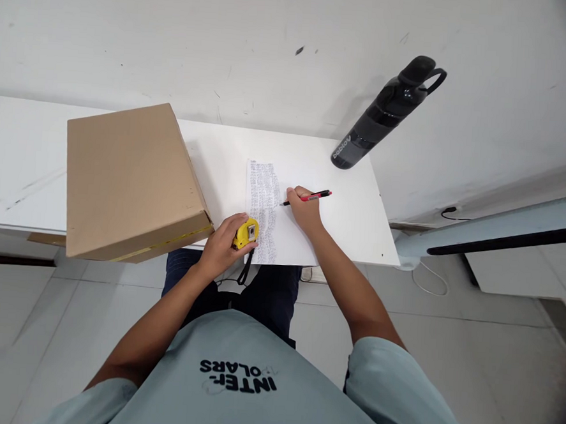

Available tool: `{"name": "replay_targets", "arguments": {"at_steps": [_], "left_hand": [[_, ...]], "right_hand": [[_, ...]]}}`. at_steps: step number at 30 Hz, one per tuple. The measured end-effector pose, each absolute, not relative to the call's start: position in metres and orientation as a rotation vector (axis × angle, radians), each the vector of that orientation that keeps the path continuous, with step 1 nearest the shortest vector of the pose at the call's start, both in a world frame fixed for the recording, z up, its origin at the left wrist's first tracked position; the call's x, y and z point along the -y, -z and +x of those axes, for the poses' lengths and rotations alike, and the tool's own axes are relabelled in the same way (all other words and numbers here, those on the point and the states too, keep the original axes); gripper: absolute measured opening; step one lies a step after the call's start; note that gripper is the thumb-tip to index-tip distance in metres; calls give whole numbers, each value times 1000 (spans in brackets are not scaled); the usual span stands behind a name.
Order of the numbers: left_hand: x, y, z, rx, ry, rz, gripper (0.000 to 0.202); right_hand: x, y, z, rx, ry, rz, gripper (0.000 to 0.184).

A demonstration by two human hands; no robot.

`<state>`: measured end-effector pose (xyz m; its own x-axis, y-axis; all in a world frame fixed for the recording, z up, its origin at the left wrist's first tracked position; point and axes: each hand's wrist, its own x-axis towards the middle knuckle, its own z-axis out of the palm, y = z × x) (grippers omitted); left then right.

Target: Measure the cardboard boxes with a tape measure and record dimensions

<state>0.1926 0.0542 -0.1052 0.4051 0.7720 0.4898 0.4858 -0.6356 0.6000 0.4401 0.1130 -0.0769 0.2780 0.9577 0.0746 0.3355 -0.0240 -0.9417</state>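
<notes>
My left hand (pixel 222 245) is closed round a yellow tape measure (pixel 246 233) at the table's front edge, with its black wrist strap hanging down toward my lap. In my right hand (pixel 306 212) is a red and black pen (pixel 316 196), its tip at the sheet of paper (pixel 263 201). Dense handwriting fills the left part of the sheet, and the part under my right hand looks blank. The sheet lies flat, its lower edge at the table's front edge.
A closed cardboard box (pixel 126 177) stands on the white table (pixel 359 217) to the left of the paper. At the back right a black bottle (pixel 382 119) stands upright near the wall. A pale blue bar (pixel 503 222) and cables are beyond the table's right end.
</notes>
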Motion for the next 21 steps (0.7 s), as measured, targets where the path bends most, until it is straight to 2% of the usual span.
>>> {"name": "replay_targets", "arguments": {"at_steps": [21], "left_hand": [[-54, 105, 192, -1087, -1081, 2298, 65]], "right_hand": [[-110, 74, 437, 1194, -769, -1550, 42]]}}
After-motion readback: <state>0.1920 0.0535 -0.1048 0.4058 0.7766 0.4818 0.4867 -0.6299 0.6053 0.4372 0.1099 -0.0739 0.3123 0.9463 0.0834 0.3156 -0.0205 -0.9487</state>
